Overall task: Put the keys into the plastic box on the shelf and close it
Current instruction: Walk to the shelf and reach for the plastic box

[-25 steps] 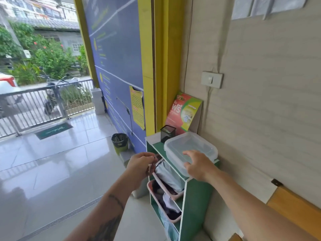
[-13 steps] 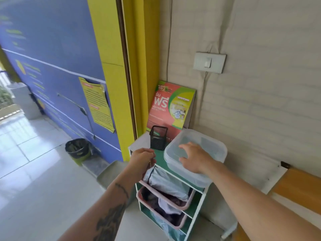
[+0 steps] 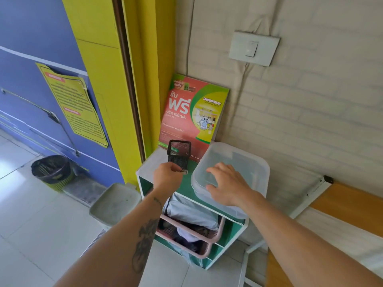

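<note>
A clear plastic box (image 3: pixel 244 160) with its lid on sits on top of a small green and white shelf (image 3: pixel 187 186) against the wall. My right hand (image 3: pixel 227 184) lies flat on the lid with fingers spread. My left hand (image 3: pixel 167 177) hovers just left of the box, closed around small metal keys (image 3: pixel 183 171) that poke out between thumb and finger.
A black mesh cup (image 3: pixel 179 153) stands behind my left hand, in front of a red and green poster (image 3: pixel 192 112). Pink baskets (image 3: pixel 192 230) with cloth fill the lower shelves. A bin (image 3: pixel 51 170) and a grey block (image 3: pixel 114 204) sit on the floor at left; a wooden bench (image 3: pixel 342 206) at right.
I have moved closer and the view has turned toward the shelf. My left hand with the keys has risen to the shelf top; my right hand stays on the lid.
</note>
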`<state>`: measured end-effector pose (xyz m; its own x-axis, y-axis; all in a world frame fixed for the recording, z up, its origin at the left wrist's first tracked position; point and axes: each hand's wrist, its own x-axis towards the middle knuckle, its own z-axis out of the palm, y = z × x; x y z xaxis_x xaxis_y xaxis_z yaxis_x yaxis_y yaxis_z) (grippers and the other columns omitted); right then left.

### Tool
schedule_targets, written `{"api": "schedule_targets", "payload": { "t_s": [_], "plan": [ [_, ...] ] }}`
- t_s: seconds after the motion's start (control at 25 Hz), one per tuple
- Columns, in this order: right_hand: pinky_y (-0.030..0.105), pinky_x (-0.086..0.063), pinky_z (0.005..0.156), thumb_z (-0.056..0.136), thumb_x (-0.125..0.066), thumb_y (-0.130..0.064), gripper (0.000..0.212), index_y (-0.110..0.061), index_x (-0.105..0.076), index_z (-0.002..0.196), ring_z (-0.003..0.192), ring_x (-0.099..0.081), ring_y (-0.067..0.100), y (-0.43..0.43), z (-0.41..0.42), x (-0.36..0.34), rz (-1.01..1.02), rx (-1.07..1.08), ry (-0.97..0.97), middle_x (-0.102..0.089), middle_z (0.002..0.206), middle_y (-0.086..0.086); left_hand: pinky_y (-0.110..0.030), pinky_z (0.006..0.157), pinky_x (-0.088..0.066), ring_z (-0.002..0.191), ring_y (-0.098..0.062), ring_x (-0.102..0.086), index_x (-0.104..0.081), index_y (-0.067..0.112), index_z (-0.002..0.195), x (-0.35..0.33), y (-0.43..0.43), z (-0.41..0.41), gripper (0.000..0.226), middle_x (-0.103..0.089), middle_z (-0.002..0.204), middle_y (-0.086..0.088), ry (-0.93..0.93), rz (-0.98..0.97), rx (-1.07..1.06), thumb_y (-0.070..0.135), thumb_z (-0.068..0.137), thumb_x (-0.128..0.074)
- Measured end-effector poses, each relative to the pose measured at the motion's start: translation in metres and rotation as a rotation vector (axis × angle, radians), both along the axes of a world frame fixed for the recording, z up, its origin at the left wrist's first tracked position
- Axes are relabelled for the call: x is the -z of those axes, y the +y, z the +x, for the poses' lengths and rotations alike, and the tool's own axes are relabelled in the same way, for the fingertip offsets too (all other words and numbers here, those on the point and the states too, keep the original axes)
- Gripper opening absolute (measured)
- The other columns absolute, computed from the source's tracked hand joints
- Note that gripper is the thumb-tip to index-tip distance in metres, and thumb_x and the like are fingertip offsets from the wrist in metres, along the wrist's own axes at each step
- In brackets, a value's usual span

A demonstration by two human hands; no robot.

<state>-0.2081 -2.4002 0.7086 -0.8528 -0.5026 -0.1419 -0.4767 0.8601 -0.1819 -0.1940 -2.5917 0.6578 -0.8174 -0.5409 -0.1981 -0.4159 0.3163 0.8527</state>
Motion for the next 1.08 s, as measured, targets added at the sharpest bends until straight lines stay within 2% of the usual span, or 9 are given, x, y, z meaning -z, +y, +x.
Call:
{"api": "schedule_targets", "payload": {
  "t_s": [0.28,0.48,0.6,0.72,0.84,0.92,1.0,1.08],
  "plan": [
    [0.044,-0.039,0.098,0.085,-0.052,-0.046,0.058,-0.025,-0.044,0.138,0.122,-0.038,0.022,0.001,-0.006,0.003,-0.047,0.012,0.006,-0.043,0.133,-0.002,-0.028,0.066,-0.051,0.075,-0.020,-0.060,-0.069,0.025,0.072,0.022,-0.002,-0.022,0.023,-0.067,0.079,0.000,-0.085,-0.040,0.063,0.004,0.077,-0.061],
    [0.043,-0.038,0.098,0.083,-0.053,-0.047,0.057,-0.027,-0.046,0.136,0.120,-0.039,0.020,0.002,-0.006,0.006,-0.080,0.015,0.022,-0.043,0.131,-0.005,-0.029,0.065,-0.047,0.076,-0.020,-0.057,-0.070,0.018,0.074,0.040,-0.005,-0.012,0.023,-0.068,0.086,-0.004,-0.079,-0.171,0.226,0.001,0.076,-0.056],
    [0.043,-0.038,0.098,0.083,-0.053,-0.047,0.057,-0.027,-0.046,0.136,0.120,-0.039,0.020,0.002,-0.005,0.007,-0.090,0.011,0.023,-0.043,0.130,-0.005,-0.033,0.066,-0.051,0.081,-0.022,-0.057,-0.075,0.015,0.087,0.044,-0.009,-0.005,0.026,-0.065,0.095,-0.002,-0.079,-0.319,0.316,0.002,0.074,-0.058],
    [0.044,-0.038,0.099,0.084,-0.051,-0.046,0.056,-0.026,-0.046,0.136,0.119,-0.038,0.020,0.003,-0.003,0.008,-0.093,0.009,0.028,-0.043,0.130,-0.004,-0.035,0.071,-0.052,0.086,-0.023,-0.055,-0.073,0.018,0.096,0.044,-0.010,-0.001,0.033,-0.059,0.101,-0.002,-0.086,-0.371,0.323,0.000,0.073,-0.058],
    [0.045,-0.038,0.100,0.086,-0.050,-0.046,0.056,-0.026,-0.045,0.137,0.120,-0.038,0.020,0.003,-0.002,0.008,-0.087,0.004,0.029,-0.042,0.131,-0.004,-0.040,0.077,-0.054,0.094,-0.027,-0.058,-0.067,0.019,0.107,0.044,-0.011,0.003,0.038,-0.057,0.107,-0.003,-0.087,-0.375,0.307,0.002,0.075,-0.056],
    [0.045,-0.038,0.101,0.087,-0.049,-0.046,0.056,-0.025,-0.044,0.139,0.121,-0.038,0.021,0.003,-0.001,0.008,-0.078,0.000,0.029,-0.042,0.132,-0.003,-0.040,0.078,-0.055,0.094,-0.025,-0.058,-0.068,0.019,0.107,0.042,-0.011,0.006,0.036,-0.058,0.106,-0.002,-0.036,-0.350,0.279,0.003,0.077,-0.055],
    [0.045,-0.038,0.101,0.088,-0.048,-0.045,0.057,-0.023,-0.042,0.141,0.122,-0.037,0.021,0.002,0.001,0.007,-0.058,-0.003,0.028,-0.041,0.134,-0.002,-0.034,0.074,-0.054,0.088,-0.021,-0.061,-0.070,0.020,0.099,0.039,-0.007,0.010,0.028,-0.063,0.100,0.001,0.049,-0.222,0.222,0.005,0.082,-0.054],
    [0.045,-0.037,0.102,0.089,-0.047,-0.043,0.059,-0.021,-0.039,0.143,0.124,-0.036,0.023,0.000,0.001,0.006,-0.019,-0.009,0.025,-0.040,0.137,0.000,-0.022,0.066,-0.049,0.078,-0.014,-0.064,-0.070,0.025,0.089,0.034,0.000,0.013,0.023,-0.068,0.087,0.004,0.087,-0.044,0.192,0.009,0.084,-0.055]
  ]
}}
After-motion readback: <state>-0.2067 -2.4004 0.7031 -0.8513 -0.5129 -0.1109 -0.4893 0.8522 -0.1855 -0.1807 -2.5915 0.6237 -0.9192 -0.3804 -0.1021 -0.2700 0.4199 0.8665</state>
